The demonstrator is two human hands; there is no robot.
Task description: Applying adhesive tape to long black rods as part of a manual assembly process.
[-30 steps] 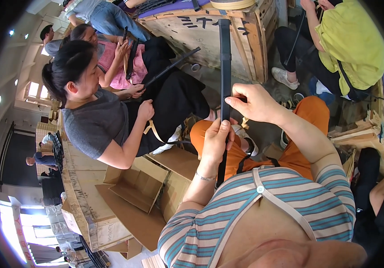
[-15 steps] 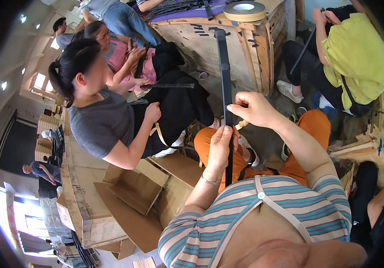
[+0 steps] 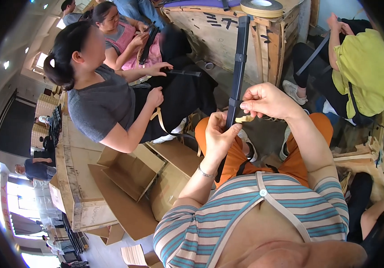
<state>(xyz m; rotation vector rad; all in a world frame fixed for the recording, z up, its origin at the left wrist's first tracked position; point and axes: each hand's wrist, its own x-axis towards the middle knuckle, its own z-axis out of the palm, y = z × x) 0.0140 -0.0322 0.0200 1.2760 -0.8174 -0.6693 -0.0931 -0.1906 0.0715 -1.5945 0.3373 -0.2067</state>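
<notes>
Above the orange trousers (image 3: 320, 129), a black bar (image 3: 240, 49) is clamped by the fingers of the left hand (image 3: 221, 136); the right hand (image 3: 271, 102) has been shifted to its edge, leaving the lower band (image 3: 234, 102) uncovered; whether the yellow strip (image 3: 244, 119) is pinched cannot be told.

L hand (image 3: 220, 136) gripping w/ curled fingers (image 3: 217, 119); R hand (image 3: 270, 102) slightly higher, fingers bent.

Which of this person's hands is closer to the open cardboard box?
Left: the left hand, holding the black bar, is to the right of the cardboard box; the right hand is farther right.
</notes>
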